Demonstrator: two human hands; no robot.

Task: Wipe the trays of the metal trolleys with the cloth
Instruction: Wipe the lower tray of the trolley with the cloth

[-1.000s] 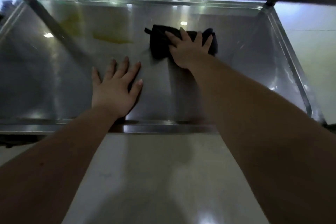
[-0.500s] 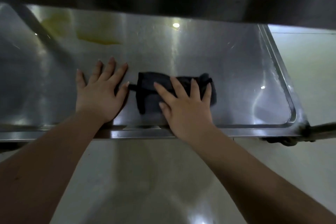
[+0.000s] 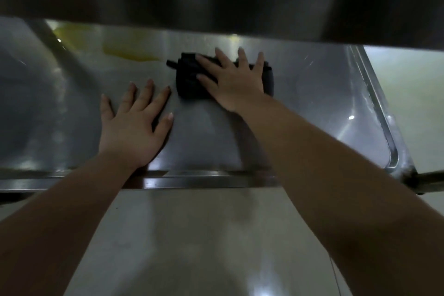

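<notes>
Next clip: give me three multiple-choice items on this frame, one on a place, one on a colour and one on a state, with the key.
1. Where does the cloth lie?
A. on the floor
B. on the metal tray, under the right hand
C. draped over the rim

2. What colour is the cloth?
A. white
B. yellow
C. black

3. How is the left hand?
A. flat on the metal tray, fingers spread
B. bunching up the cloth
C. raised in the air

Key: 1 B, the right hand's straight fingers press it onto the tray; 2 C, it shows black against the shiny metal; 3 A, the palm lies flat and holds nothing.
</notes>
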